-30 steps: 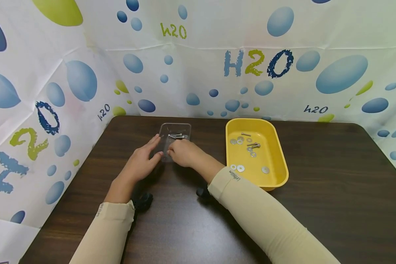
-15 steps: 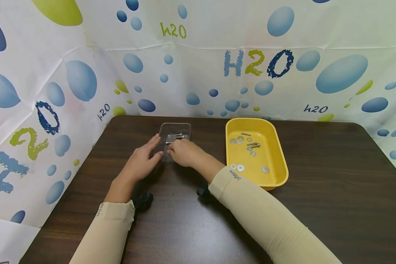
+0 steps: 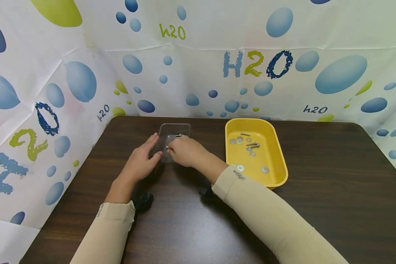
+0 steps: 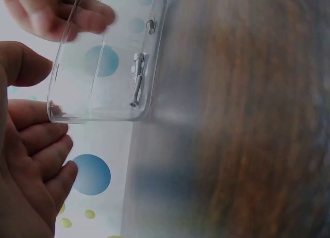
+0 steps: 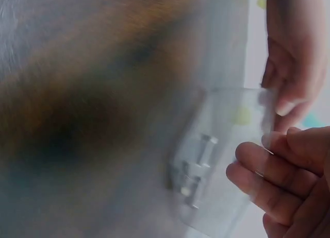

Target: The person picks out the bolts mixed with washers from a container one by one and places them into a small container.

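Note:
A clear plastic box (image 3: 173, 128) stands on the table with a few metal bolts (image 4: 137, 75) in it. My left hand (image 3: 140, 159) is at its left side, fingers fairly straight and thumb near the front left corner. My right hand (image 3: 184, 151) reaches over the box from the right with bent fingers (image 5: 258, 179). In the left wrist view its fingertips are above the bolts. Whether anything is between the right thumb and index finger is hidden. The right wrist view shows bolts apart from the other fingertips, somewhat blurred.
A yellow tray (image 3: 281, 161) right of the box contains several washers (image 3: 265, 169) and bolts (image 3: 255, 145). The right forearm passes in front of its near left corner. A printed curtain (image 3: 198, 69) hangs behind the dark wooden table (image 3: 330, 183).
The right hand and forearm have shifted slightly, and fewer bolts show beyond the fingers in the head view. The left hand has stayed at the box.

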The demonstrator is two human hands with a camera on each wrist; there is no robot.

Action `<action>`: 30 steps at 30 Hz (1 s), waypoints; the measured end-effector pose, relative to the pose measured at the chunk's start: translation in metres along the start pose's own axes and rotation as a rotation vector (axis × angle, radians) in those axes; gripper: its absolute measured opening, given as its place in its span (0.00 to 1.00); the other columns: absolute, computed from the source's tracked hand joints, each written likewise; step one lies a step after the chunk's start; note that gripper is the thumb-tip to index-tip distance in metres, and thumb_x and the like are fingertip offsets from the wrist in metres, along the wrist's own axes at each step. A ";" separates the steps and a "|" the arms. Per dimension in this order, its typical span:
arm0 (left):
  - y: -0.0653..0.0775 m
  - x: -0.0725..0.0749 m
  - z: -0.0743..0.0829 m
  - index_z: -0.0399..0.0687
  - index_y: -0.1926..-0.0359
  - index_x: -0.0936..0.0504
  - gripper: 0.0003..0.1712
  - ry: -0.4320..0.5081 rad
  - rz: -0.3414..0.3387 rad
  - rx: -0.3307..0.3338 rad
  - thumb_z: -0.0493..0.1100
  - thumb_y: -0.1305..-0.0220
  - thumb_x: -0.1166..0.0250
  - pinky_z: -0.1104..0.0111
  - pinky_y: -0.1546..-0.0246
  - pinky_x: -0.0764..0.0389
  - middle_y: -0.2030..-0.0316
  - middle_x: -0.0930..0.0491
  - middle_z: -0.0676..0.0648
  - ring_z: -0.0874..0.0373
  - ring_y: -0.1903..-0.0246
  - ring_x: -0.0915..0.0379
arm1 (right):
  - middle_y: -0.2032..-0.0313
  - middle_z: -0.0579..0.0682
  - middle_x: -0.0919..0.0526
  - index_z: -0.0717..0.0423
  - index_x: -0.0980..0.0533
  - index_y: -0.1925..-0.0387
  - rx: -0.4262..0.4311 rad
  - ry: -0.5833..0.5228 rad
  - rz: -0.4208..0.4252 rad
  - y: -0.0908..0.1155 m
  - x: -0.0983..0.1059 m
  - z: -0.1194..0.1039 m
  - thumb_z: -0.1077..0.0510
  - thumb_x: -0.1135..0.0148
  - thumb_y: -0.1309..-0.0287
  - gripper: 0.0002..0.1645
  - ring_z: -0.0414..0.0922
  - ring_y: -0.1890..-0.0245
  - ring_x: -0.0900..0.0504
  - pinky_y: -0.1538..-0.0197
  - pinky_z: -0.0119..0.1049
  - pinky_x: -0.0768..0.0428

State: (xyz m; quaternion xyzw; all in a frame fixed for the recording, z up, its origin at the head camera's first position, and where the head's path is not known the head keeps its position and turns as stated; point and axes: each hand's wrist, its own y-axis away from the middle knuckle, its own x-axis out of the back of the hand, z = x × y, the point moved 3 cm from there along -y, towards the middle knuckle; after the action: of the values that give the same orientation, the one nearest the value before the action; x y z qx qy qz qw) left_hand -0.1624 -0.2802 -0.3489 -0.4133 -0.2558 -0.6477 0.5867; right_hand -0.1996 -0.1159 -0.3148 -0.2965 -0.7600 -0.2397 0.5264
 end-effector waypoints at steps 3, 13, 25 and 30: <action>0.000 0.000 0.002 0.38 0.27 0.39 0.35 0.000 0.033 -0.011 0.47 0.30 0.46 0.47 0.29 0.42 0.25 0.43 0.42 0.46 0.26 0.47 | 0.69 0.44 0.16 0.54 0.17 0.51 0.005 -0.011 0.013 0.008 0.017 0.002 0.52 0.49 0.26 0.17 0.41 0.66 0.19 0.38 0.42 0.24; -0.001 -0.002 0.026 0.43 0.25 0.41 0.36 0.018 0.032 -0.055 0.50 0.30 0.44 0.48 0.29 0.42 0.24 0.45 0.46 0.49 0.26 0.48 | 0.55 0.49 0.14 0.54 0.17 0.51 -0.111 -0.071 0.108 0.034 0.079 0.054 0.54 0.45 0.29 0.15 0.46 0.59 0.19 0.51 0.40 0.19; -0.001 -0.029 0.079 0.48 0.24 0.42 0.37 0.053 -0.073 -0.172 0.54 0.28 0.46 0.49 0.29 0.40 0.24 0.47 0.51 0.52 0.26 0.47 | 0.56 0.56 0.16 0.60 0.17 0.58 -0.352 -0.118 0.136 0.069 0.094 0.153 0.59 0.39 0.35 0.10 0.52 0.58 0.21 0.50 0.45 0.19; -0.006 -0.048 0.102 0.48 0.25 0.40 0.36 0.061 -0.112 -0.225 0.55 0.29 0.45 0.52 0.29 0.40 0.24 0.45 0.52 0.57 0.26 0.48 | 0.62 0.56 0.18 0.60 0.19 0.64 -0.399 -0.119 0.125 0.077 0.085 0.179 0.62 0.38 0.37 0.05 0.52 0.61 0.24 0.53 0.43 0.21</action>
State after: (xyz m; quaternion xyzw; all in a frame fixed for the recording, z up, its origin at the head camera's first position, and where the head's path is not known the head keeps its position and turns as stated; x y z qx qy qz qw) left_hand -0.1452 -0.1695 -0.3343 -0.4420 -0.1862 -0.7162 0.5070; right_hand -0.2861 0.0766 -0.2897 -0.4549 -0.7072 -0.3345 0.4255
